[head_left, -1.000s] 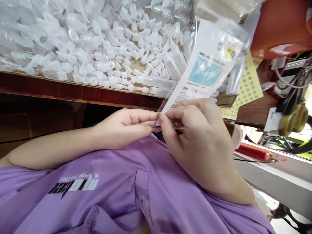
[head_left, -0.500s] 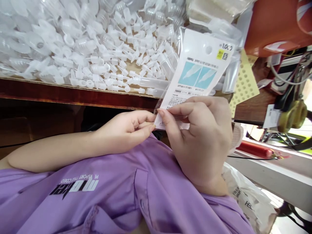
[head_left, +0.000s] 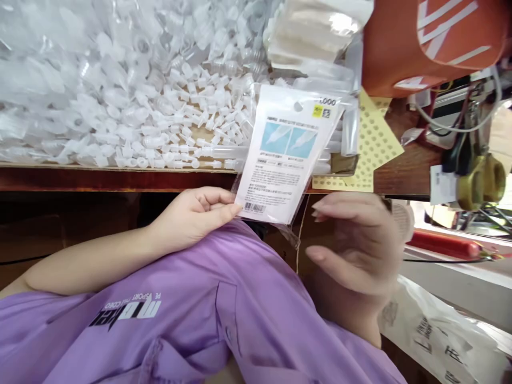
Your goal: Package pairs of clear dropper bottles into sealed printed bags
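Note:
My left hand (head_left: 204,213) pinches the lower left corner of a printed card in a clear plastic bag (head_left: 276,160). Two blue pictures, small print, a barcode and a yellow sticker show on the card's face. To the right of the bag is my right hand (head_left: 356,240), apart from it, thumb and fingers spread with nothing between them; it is a little blurred. Beyond the bag, a shallow cardboard box (head_left: 160,169) holds a heap of small white plastic nozzles (head_left: 192,101) and clear plastic bottle parts (head_left: 138,42).
Yellow sticker sheets (head_left: 372,149) lie right of the box, near an orange container (head_left: 396,48). Scissors with gold-coloured handles (head_left: 472,184) are at the far right, above a red cylinder (head_left: 444,244). A printed white plastic bag (head_left: 440,330) sits at the lower right.
My right hand has let go of the bagged card and moved right, opening its fingers. The left hand keeps its hold on the corner. The view has shifted somewhat.

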The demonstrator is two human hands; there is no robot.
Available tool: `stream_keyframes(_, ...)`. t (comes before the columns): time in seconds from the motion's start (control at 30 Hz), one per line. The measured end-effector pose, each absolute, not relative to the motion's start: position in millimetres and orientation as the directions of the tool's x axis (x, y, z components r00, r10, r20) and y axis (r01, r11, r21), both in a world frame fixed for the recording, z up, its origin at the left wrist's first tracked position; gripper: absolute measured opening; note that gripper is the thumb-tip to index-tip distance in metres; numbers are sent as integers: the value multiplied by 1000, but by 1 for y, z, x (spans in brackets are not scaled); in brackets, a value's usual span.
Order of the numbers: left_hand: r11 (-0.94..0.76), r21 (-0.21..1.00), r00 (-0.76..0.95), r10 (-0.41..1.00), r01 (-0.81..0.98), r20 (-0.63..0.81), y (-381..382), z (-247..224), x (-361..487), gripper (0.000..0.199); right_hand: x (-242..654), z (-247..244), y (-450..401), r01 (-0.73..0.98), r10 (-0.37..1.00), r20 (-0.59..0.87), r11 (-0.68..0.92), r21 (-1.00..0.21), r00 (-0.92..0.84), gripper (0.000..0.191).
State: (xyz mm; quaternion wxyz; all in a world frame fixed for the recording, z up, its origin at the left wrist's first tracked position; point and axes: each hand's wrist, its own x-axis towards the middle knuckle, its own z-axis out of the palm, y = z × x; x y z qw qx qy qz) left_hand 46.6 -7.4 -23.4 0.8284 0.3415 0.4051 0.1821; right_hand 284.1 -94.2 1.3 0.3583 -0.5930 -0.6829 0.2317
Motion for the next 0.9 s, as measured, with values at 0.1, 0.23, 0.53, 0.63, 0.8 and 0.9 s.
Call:
stream_keyframes(0.1, 680, 733, 570, 595, 18, -567, -7, -23, 47, 15, 289, -24, -100, 558, 953, 278, 296, -775, -119, 51)
stream_keyframes(0.23, 678, 733, 582, 574, 56, -576, -7, -22, 51, 19, 276, -48, -101, 448, 954, 299, 260, -855, 17, 30)
stream_keyframes(0.53, 606, 738, 630, 456, 298, -629, 2, -9, 61, 22, 270, -58, -99, 253, 952, 251, 203, -946, 174, 11)
stream_keyframes(0.63, 561, 746, 627, 446, 360, -638, 6, -7, 60, 21, 270, -56, -100, 181, 960, 189, 152, -972, 208, 10)
stream_keyframes(0.8, 594, 719, 623, 419, 362, -660, 6, -6, 60, 27, 263, -52, -98, 17, 953, 74, 72, -997, 295, 6)
stream_keyframes(0.9, 635, 696, 616, 411, 336, -672, 3, -6, 60, 32, 260, -48, -96, -69, 947, -5, 19, -997, 322, 8)
